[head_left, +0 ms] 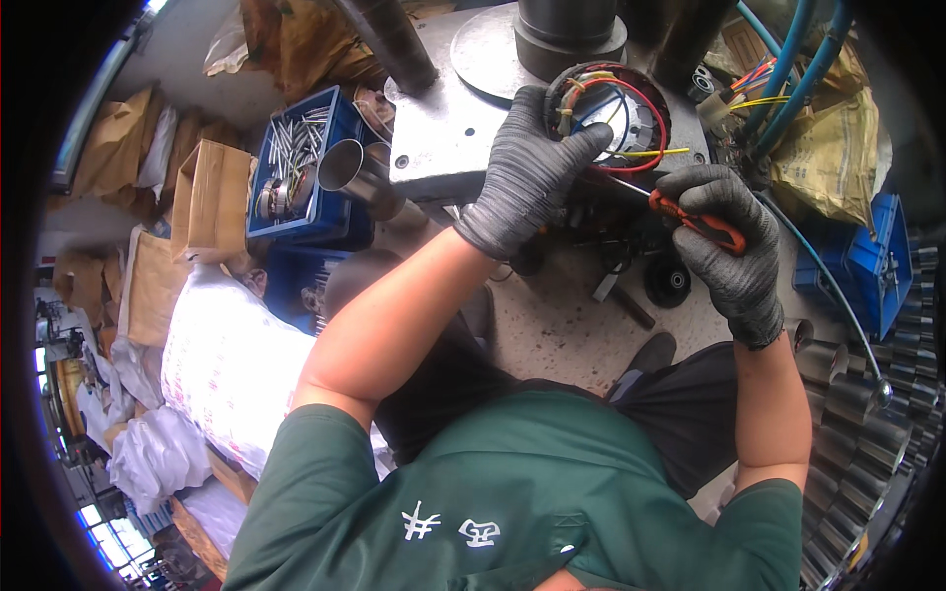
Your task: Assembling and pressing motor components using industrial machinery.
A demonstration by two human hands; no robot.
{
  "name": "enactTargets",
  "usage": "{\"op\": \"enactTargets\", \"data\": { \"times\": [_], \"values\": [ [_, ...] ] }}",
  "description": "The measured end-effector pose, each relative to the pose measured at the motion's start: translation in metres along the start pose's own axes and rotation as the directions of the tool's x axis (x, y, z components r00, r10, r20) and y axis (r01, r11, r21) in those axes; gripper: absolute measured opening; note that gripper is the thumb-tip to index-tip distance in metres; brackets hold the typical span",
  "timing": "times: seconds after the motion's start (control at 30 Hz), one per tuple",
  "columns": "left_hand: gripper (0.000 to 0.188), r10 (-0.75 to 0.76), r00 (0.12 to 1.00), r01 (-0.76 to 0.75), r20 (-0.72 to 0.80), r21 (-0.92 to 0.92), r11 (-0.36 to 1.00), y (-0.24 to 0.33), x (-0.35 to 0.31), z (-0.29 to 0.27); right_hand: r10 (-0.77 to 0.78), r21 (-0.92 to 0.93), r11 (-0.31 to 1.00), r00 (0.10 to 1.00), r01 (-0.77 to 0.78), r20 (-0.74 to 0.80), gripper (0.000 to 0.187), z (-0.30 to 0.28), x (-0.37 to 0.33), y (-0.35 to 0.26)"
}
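Observation:
A motor stator [645, 103], ring-shaped with red, yellow and blue lead wires, rests tilted on the metal press table [443, 148]. My left hand [537, 163], in a grey knitted glove, grips its near left rim, thumb toward the opening. In my right hand [724, 236], gloved alike, is a screwdriver [705, 225] with a red and black handle. Its thin shaft points left toward the stator's lower edge; where the tip ends is hidden. A yellow wire [650, 153] sticks out to the right across the stator.
A dark press column [567, 39] stands behind the stator. At left, a blue bin [340, 128] holds metal rods, with a steel cylinder [342, 165] beside it. Blue hoses [788, 79] hang at right. Many metal tubes [867, 433] stand at the lower right.

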State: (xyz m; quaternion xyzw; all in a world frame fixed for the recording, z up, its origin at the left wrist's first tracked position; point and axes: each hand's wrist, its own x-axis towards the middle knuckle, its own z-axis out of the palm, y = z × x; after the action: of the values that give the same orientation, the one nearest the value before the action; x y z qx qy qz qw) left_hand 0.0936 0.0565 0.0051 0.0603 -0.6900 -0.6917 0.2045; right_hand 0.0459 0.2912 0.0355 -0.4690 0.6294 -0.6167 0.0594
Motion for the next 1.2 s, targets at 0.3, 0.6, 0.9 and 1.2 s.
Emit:
{"op": "enactTargets", "data": {
  "times": [0.3,0.6,0.9,1.2],
  "values": [
    [0.049,0.132,0.991,-0.133,0.020,0.147,0.980,0.000,-0.001,-0.001,0.408,0.653,0.696,0.913,-0.298,-0.018,0.033,-0.012,-0.002,-0.009],
    [0.046,-0.071,0.996,0.079,0.051,-0.186,0.979,-0.011,0.008,-0.003,0.066,0.155,0.987,0.994,-0.051,-0.092,0.028,-0.013,-0.006,-0.011],
    [0.047,-0.143,0.985,0.157,0.092,-0.163,0.974,-0.007,0.002,-0.004,0.106,0.241,0.966,0.993,-0.092,-0.044,0.028,-0.006,-0.002,-0.008],
    [0.048,-0.090,0.992,0.100,0.090,-0.122,0.987,-0.005,0.003,-0.001,0.017,0.059,0.998,0.999,-0.015,-0.035,0.027,-0.008,-0.003,-0.014]
  ]
}}
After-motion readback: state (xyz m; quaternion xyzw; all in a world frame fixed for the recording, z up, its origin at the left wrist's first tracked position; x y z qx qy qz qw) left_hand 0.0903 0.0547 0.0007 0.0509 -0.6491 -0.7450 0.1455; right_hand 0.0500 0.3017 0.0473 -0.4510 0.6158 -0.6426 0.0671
